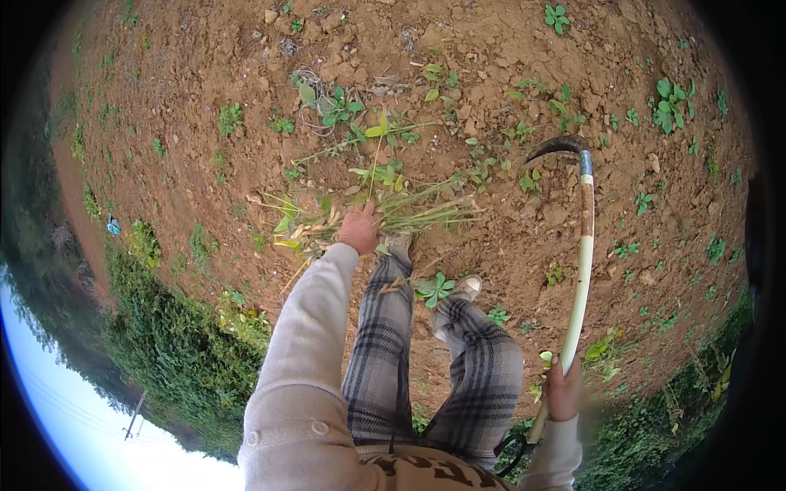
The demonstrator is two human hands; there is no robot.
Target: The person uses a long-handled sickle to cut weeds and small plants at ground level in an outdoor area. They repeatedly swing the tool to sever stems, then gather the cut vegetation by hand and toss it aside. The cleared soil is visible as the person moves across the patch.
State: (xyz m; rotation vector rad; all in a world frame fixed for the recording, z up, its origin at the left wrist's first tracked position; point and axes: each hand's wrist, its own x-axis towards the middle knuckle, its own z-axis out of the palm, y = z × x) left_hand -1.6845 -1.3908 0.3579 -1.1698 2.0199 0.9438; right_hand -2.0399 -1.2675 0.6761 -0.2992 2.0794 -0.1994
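Note:
My left hand (358, 229) is at a bundle of cut bean-like plants (424, 212) with green stems and dry, pale pods, its fingers curled over the stalks just in front of my left shoe. My right hand (564, 386) grips the pale handle of a sickle (580, 270) at lower right. The sickle's dark curved blade (556, 146) points to the left, above the soil. Its handle has a brown band and a grey metal collar below the blade.
Reddish-brown soil (479, 37) carries scattered weeds and clods. A leafy weed (435, 289) grows between my shoes. Dry tangled stems (316, 104) lie ahead. Dense green shrubs (184, 331) stand at the left, with more greenery at lower right. A small blue object (113, 225) lies far left.

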